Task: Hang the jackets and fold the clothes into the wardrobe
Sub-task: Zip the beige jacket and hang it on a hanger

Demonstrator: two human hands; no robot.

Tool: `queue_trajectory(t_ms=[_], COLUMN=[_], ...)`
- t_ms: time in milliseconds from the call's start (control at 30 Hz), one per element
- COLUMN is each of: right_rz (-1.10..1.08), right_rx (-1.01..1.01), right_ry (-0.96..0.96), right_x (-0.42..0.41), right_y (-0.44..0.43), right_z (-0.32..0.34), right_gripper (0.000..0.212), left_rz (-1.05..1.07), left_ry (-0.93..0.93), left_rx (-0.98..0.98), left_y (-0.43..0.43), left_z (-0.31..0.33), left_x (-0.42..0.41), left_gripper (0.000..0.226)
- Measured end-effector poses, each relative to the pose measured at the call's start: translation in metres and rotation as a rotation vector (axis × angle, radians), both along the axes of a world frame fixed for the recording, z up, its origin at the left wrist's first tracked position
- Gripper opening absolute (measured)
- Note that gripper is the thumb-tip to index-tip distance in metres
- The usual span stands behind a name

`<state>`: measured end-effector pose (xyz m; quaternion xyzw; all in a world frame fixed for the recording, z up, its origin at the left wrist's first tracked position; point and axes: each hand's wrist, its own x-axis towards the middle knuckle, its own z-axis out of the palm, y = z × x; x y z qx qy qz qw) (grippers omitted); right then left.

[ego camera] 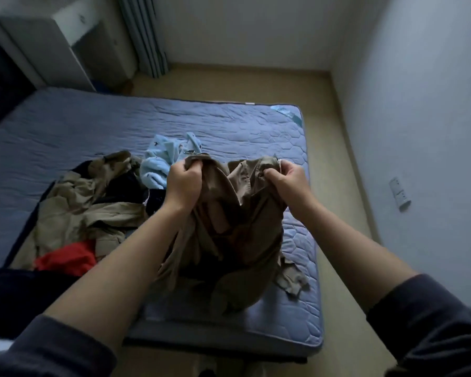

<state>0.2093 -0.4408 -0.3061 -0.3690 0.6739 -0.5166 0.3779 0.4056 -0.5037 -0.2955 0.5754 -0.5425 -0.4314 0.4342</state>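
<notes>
— Blue mattress [93, 126] here; what is on it?
— A brown garment [234, 227], lifted over the mattress's near right corner. The left hand [184, 183] and right hand [288, 180] each clench its top edge.
— And the rest?
— A beige garment [74, 208], light blue garment [158, 164] and red garment [65, 258] lie heaped on the mattress's near left part. I judge nearly everything remains.

Viewpoint: worn on the head.
Direction: turned forward and down onto the bed [93, 126].
Nearness: left hand [184, 186] and right hand [287, 183] seen close.
</notes>
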Motion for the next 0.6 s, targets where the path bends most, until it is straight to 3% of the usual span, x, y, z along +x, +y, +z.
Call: queue_trajectory(t_ms=[133, 300, 400, 500, 600], right_rz=[0.049, 0.140, 0.192, 0.154, 0.160], right_rx=[0.050, 0.273, 0.304, 0.345, 0.423], right_ry=[0.019, 0.011, 0.020, 0.015, 0.005], right_x=[-0.005, -0.006, -0.005, -0.004, 0.000], right_y=[-0.007, -0.018, -0.028, -0.038, -0.027], right_z=[0.025, -0.015, -0.052, -0.099, -0.169], right_gripper=[0.020, 0.023, 0.021, 0.049, 0.035], left_rz=[-0.075, -0.165, -0.161, -0.258, -0.304], left_ry=[-0.089, -0.283, -0.303, -0.080, -0.178], left_rx=[0.088, 0.253, 0.318, 0.388, 0.437], left_y=[-0.006, -0.019, -0.034, -0.041, -0.034], left_z=[0.019, -0.023, -0.058, -0.097, -0.159], left_x=[-0.003, -0.005, -0.009, -0.017, -0.010], left_gripper=[0.018, 0.007, 0.025, 0.051, 0.063])
